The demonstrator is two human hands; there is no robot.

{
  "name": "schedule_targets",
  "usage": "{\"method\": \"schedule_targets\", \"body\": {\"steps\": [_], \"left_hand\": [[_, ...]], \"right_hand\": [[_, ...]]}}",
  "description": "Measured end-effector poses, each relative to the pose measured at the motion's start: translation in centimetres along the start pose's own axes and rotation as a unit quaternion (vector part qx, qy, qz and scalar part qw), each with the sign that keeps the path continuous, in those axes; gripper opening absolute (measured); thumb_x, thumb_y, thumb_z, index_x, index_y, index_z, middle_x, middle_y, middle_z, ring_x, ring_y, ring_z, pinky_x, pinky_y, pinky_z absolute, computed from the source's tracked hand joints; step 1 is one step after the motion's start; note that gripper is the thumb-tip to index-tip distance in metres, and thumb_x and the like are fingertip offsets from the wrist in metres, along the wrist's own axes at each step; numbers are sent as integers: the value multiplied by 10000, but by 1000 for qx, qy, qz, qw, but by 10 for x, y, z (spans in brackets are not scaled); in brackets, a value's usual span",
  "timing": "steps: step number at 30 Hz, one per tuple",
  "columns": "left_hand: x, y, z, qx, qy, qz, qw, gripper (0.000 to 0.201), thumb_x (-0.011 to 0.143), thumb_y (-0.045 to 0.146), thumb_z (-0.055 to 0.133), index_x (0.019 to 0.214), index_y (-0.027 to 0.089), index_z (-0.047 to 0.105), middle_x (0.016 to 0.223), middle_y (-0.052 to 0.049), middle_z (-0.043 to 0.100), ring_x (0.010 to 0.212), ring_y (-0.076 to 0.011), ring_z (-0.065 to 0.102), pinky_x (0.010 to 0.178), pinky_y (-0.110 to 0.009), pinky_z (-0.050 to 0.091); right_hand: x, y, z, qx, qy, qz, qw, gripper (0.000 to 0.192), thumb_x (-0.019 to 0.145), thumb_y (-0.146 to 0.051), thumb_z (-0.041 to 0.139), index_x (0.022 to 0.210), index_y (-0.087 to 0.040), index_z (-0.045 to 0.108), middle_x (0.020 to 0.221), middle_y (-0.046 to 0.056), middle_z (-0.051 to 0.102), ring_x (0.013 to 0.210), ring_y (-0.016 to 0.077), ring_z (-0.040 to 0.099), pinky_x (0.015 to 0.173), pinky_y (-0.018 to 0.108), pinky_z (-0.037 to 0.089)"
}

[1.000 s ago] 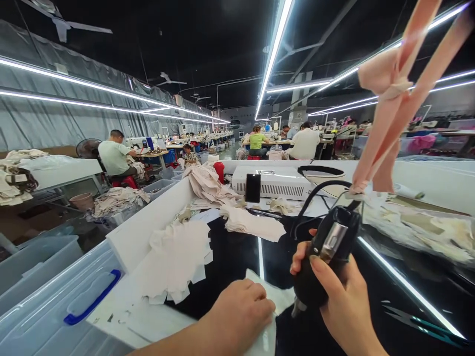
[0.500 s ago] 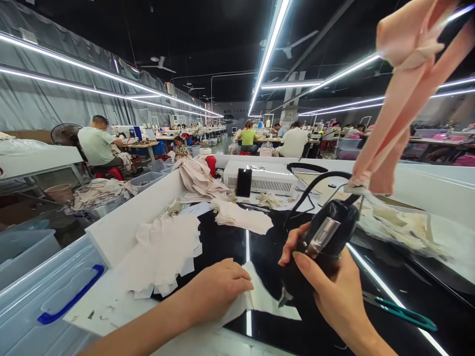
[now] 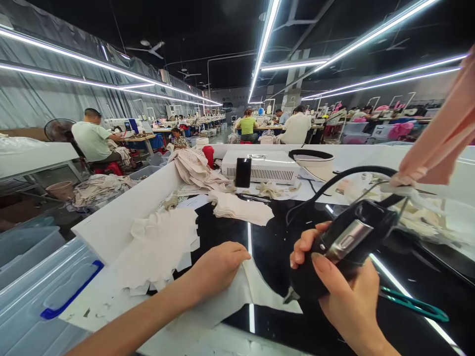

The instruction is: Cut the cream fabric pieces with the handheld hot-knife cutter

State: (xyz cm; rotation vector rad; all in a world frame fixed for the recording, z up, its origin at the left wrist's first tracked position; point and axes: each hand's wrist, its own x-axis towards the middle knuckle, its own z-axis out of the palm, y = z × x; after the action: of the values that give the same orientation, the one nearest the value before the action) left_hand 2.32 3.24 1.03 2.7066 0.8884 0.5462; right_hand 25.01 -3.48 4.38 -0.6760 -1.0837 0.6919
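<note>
My right hand [image 3: 345, 296] grips a black corded cutting tool [image 3: 345, 242] with a silver plate, its metal tip [image 3: 289, 296] pointing down at a white fabric piece [image 3: 256, 291] on the black glossy table [image 3: 274, 247]. My left hand [image 3: 217, 267] lies flat on that fabric and presses it down. A pink ribbon strap [image 3: 441, 143] ties to the tool's cable at the upper right. A pile of cut white fabric pieces [image 3: 163, 247] lies left of my left hand.
Teal-handled scissors [image 3: 411, 304] lie right of my right hand. A white box device [image 3: 261, 168], a black phone [image 3: 243, 172] and more cloth [image 3: 239, 207] sit further back. A clear bin with a blue handle [image 3: 70, 296] stands at the left. Other people sew at far tables.
The view has shifted down and left. The tool has tilted flatter and drifted right with my right hand. My left hand stays on the fabric.
</note>
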Motion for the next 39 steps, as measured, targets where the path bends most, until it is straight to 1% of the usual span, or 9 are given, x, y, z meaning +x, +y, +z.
{"method": "schedule_targets", "body": {"steps": [3, 6, 10, 17, 22, 28, 31, 35, 39], "left_hand": [[6, 0, 7, 5, -3, 11, 1000, 359, 1005, -12, 521, 1233, 159, 739, 1299, -89, 746, 1209, -224, 716, 1107, -376, 590], [11, -1, 17, 21, -10, 38, 999, 372, 992, -32, 525, 1256, 142, 721, 1279, -93, 749, 1213, -236, 713, 1096, -385, 599], [10, -4, 24, 40, -17, 67, 997, 349, 984, -46, 507, 1190, 131, 726, 1207, -91, 762, 1159, -251, 718, 1030, -403, 627], [-5, -10, 20, 33, 6, 80, 996, 259, 1027, 6, 556, 1167, 144, 725, 1200, -91, 761, 1158, -235, 713, 1032, -367, 619], [-13, -12, 21, 26, 11, 65, 997, 178, 1051, 52, 607, 1154, 148, 715, 1186, -72, 755, 1149, -218, 714, 1038, -348, 621], [-20, -9, 23, -23, 26, 42, 999, 187, 1103, 116, 553, 1156, 181, 721, 1202, -66, 741, 1116, -183, 718, 1029, -317, 623], [-23, -8, 21, -65, 20, 15, 998, 223, 1126, 156, 517, 1149, 200, 735, 1201, -60, 744, 1122, -180, 721, 1046, -312, 616], [-27, -8, 22, -102, 16, -17, 995, 233, 1134, 201, 519, 1186, 217, 747, 1215, -52, 750, 1133, -180, 727, 1056, -297, 609], [-29, -8, 22, -94, 27, -1, 995, 214, 1127, 183, 548, 1188, 207, 752, 1254, -53, 749, 1143, -189, 732, 1071, -311, 604]], "right_hand": [[-4, -1, 1, 5, 5, 5, 1000, 336, 894, -396, 879, 1149, -300, 682, 880, 9, 677, 673, 168, 662, 585, 290, 622], [-7, 0, -1, 5, -5, 9, 1000, 315, 916, -383, 862, 1161, -305, 679, 886, 9, 676, 681, 167, 668, 604, 294, 626], [-10, 2, -7, -1, -29, 4, 1000, 303, 951, -340, 829, 1208, -313, 670, 908, 18, 686, 692, 175, 681, 615, 316, 642], [-13, 0, -10, -15, -32, -5, 999, 301, 971, -329, 803, 1229, -306, 651, 906, 21, 673, 699, 181, 677, 618, 325, 646], [-13, -3, -9, -22, -32, 5, 999, 288, 975, -340, 796, 1222, -311, 651, 903, 20, 668, 705, 186, 675, 619, 327, 652], [-12, -2, -8, -25, -29, 7, 999, 291, 965, -347, 802, 1217, -317, 659, 894, 21, 676, 691, 190, 670, 603, 329, 646], [-9, 0, -2, -20, -13, 10, 1000, 304, 948, -336, 822, 1207, -314, 666, 899, 17, 679, 689, 185, 671, 602, 324, 631], [3, 8, 18, 0, 24, 0, 1000, 325, 920, -342, 846, 1182, -304, 657, 901, -1, 671, 679, 169, 659, 602, 311, 608], [18, 21, 41, 7, 27, -3, 1000, 277, 917, -334, 836, 1108, -292, 639, 909, -21, 674, 663, 149, 651, 597, 298, 587]]}}
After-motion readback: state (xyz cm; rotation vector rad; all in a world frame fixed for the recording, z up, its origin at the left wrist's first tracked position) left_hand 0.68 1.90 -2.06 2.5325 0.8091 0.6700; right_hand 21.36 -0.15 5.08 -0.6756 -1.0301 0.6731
